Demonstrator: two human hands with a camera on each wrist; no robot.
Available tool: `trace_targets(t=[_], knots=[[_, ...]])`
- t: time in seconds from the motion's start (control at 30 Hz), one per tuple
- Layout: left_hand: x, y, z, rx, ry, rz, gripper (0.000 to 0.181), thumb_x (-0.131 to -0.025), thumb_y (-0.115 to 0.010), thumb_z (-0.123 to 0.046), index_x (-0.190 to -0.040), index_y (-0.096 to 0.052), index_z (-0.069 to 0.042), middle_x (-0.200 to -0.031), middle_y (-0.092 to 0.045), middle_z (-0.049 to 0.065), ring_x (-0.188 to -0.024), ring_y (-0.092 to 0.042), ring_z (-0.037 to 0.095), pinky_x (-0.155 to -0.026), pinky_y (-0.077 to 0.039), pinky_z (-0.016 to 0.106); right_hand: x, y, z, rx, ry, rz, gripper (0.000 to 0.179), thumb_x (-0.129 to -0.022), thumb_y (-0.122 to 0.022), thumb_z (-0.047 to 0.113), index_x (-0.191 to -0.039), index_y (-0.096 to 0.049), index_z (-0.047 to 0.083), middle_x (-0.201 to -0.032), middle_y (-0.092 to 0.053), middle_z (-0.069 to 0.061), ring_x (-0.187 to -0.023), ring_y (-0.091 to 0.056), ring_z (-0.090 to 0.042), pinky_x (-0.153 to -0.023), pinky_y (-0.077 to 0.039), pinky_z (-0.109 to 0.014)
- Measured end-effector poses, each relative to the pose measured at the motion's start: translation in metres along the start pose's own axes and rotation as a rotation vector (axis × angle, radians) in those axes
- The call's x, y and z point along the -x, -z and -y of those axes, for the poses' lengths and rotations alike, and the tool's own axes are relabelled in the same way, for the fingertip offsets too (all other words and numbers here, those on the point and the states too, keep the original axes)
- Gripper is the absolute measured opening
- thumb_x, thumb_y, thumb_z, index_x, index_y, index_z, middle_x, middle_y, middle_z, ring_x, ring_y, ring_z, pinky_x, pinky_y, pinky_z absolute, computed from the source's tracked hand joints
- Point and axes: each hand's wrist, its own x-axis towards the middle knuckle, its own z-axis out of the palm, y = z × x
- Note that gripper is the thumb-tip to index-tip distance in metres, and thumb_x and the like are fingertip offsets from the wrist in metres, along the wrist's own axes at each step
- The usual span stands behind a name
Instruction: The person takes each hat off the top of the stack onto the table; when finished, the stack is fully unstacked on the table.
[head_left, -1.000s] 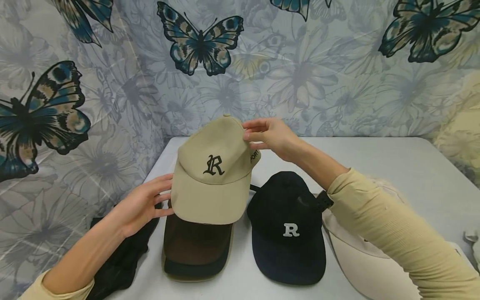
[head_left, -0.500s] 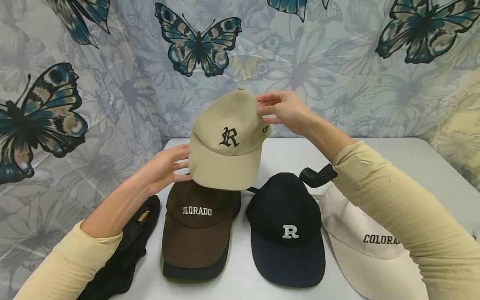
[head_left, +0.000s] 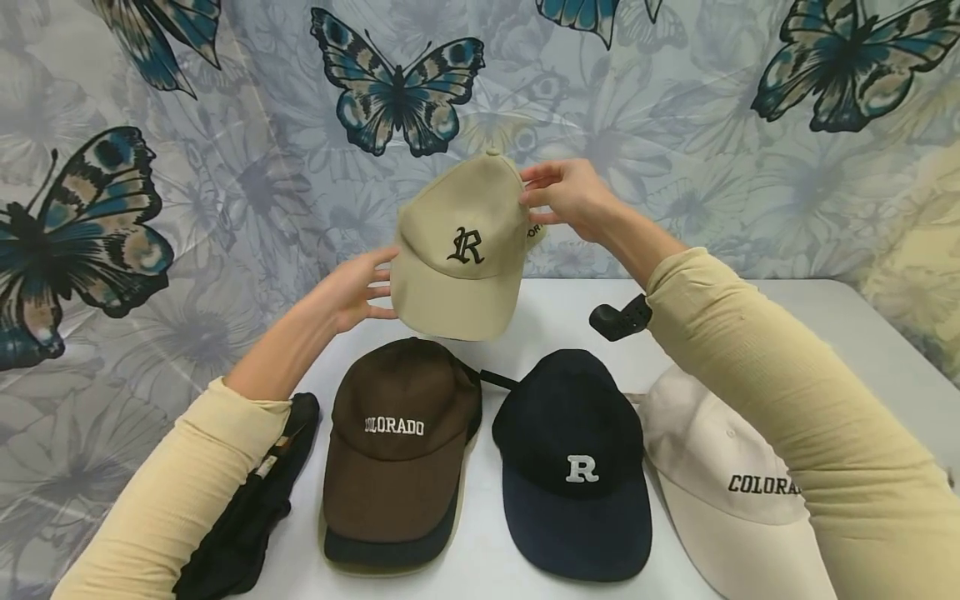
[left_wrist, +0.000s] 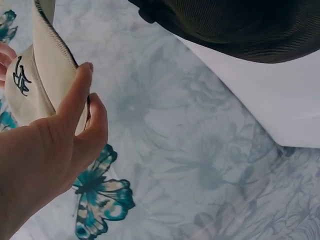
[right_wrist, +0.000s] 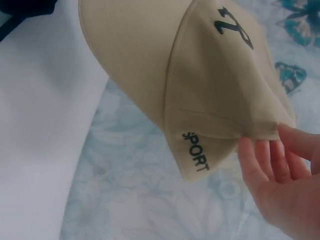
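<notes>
A beige baseball cap (head_left: 461, 250) with a dark letter R is held up above the table, brim toward me. My left hand (head_left: 356, 287) pinches the side edge of its brim; in the left wrist view the fingers (left_wrist: 82, 95) lie along that edge. High on the crown's other side, my right hand (head_left: 573, 198) pinches the fabric between thumb and fingertips. The right wrist view shows the word SPORT on the cap's side (right_wrist: 200, 155). Below it, a brown COLORADO cap (head_left: 397, 483) sits over a dark cap brim (head_left: 390, 548).
A black cap (head_left: 573, 467) with a white R stands right of the brown one. Further right, my right sleeve partly covers a cream cap (head_left: 720, 467). A black item (head_left: 240, 533) lies at the left edge of the white table (head_left: 750, 308). Patterned cloth hangs behind.
Both hands have raised the beige cap up, away from me and slightly right. The brown cap, earlier partly hidden beneath it, now shows fully.
</notes>
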Motion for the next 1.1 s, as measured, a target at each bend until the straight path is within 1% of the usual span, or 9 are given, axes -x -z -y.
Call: trace_targets(t=[0.07,0.17,0.33,0.47,0.67,0.83,1.1], knots=[[-0.007,-0.001,-0.001,0.011,-0.002,-0.015,0.065,-0.101,-0.04,-0.043,-0.152,-0.016,-0.01,-0.151,-0.02,0.017,-0.135,-0.027,0.035,-0.101,-0.036,0.051,-0.004,0.0,-0.002,-0.017,0.004,-0.015,0.039,-0.091,-0.058,-0.005,-0.13,-0.052,0.0,-0.109,-0.051,-0.007,-0.103,-0.054,-0.018,-0.093,-0.047,-0.034],[-0.018,-0.001,-0.001,0.044,0.0,-0.03,0.069,-0.1,-0.036,-0.049,-0.152,-0.014,-0.009,-0.151,-0.02,0.017,-0.135,-0.026,0.036,-0.102,-0.033,0.054,-0.011,-0.001,-0.008,-0.03,0.023,-0.036,0.038,-0.091,-0.059,-0.006,-0.128,-0.054,-0.001,-0.105,-0.051,-0.007,-0.1,-0.055,-0.018,-0.092,-0.048,-0.034],[-0.032,0.001,0.003,0.136,0.021,-0.061,0.073,-0.099,-0.029,-0.056,-0.153,-0.013,-0.011,-0.153,-0.018,0.018,-0.138,-0.021,0.037,-0.104,-0.029,0.057,-0.024,-0.005,-0.018,-0.051,0.049,-0.052,0.04,-0.091,-0.058,-0.006,-0.13,-0.053,-0.001,-0.105,-0.05,-0.007,-0.101,-0.055,-0.02,-0.091,-0.049,-0.034],[-0.043,0.003,0.008,0.183,0.016,-0.092,0.074,-0.097,-0.028,-0.059,-0.153,-0.015,-0.011,-0.153,-0.019,0.018,-0.138,-0.021,0.037,-0.104,-0.028,0.059,-0.032,-0.008,-0.027,-0.061,0.076,-0.069,0.039,-0.09,-0.06,-0.006,-0.129,-0.054,-0.001,-0.103,-0.05,-0.007,-0.098,-0.055,-0.02,-0.091,-0.049,-0.034],[-0.054,0.005,0.018,0.216,0.024,-0.144,0.075,-0.097,-0.027,-0.06,-0.152,-0.017,-0.01,-0.152,-0.019,0.018,-0.137,-0.021,0.038,-0.104,-0.026,0.061,-0.041,-0.019,-0.04,-0.054,0.107,-0.083,0.036,-0.089,-0.062,-0.006,-0.124,-0.057,-0.002,-0.099,-0.053,-0.006,-0.09,-0.055,-0.017,-0.091,-0.048,-0.036],[-0.063,0.008,0.026,0.223,0.021,-0.174,0.075,-0.096,-0.027,-0.061,-0.151,-0.02,-0.01,-0.151,-0.021,0.019,-0.136,-0.022,0.038,-0.103,-0.025,0.062,-0.047,-0.027,-0.048,-0.061,0.133,-0.094,0.035,-0.089,-0.06,-0.007,-0.124,-0.057,-0.003,-0.097,-0.053,-0.006,-0.087,-0.054,-0.015,-0.091,-0.048,-0.037],[-0.076,0.016,0.038,0.271,0.021,-0.188,0.077,-0.095,-0.031,-0.062,-0.151,-0.02,-0.011,-0.153,-0.018,0.017,-0.138,-0.02,0.036,-0.105,-0.024,0.061,-0.053,-0.037,-0.063,-0.093,0.129,-0.087,0.035,-0.09,-0.059,-0.007,-0.125,-0.056,-0.002,-0.1,-0.053,-0.007,-0.089,-0.054,-0.016,-0.088,-0.048,-0.035]])
